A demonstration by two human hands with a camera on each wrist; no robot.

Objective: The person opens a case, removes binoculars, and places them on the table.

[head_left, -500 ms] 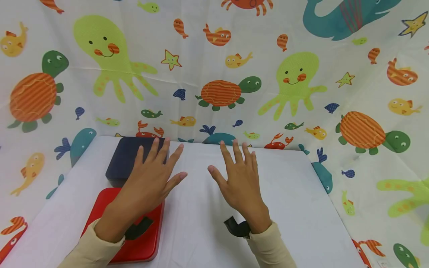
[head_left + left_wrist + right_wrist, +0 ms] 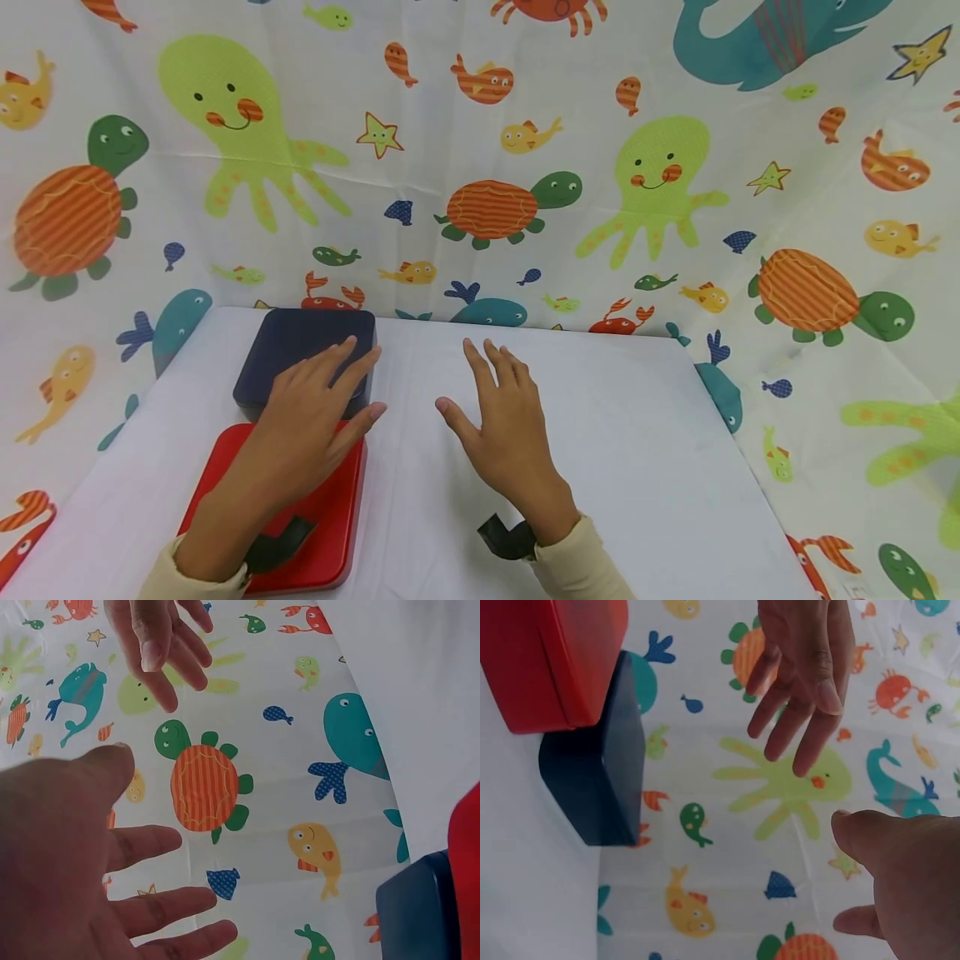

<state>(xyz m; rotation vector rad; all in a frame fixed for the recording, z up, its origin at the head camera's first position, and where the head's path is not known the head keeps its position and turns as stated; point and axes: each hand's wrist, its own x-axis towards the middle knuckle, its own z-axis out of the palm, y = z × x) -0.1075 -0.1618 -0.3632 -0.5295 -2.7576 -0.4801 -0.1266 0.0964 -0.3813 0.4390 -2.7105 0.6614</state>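
Two closed boxes stand on the left of the white table. The dark blue box (image 2: 300, 333) is at the back, and the red box (image 2: 337, 533) lies in front of it. My left hand (image 2: 303, 417) hovers over the pair with fingers spread, hiding part of both lids. Over the middle of the table my right hand (image 2: 506, 425) is held up, fingers loosely straight and thumb out to the left. Neither hand holds anything. In the right wrist view the red box (image 2: 532, 667) and the blue box (image 2: 604, 765) appear at the left.
White cloth covers the table (image 2: 637, 483), reaching back to a curtain (image 2: 420, 75) printed with sea animals. That curtain also hangs along the left and right sides. A black strap (image 2: 506, 537) is on the right wrist, and another black strap (image 2: 281, 542) on the left.
Both hands have moved down and to the left in the head view, toward the person. Their fingers are a little less spread. The boxes stay where they were.
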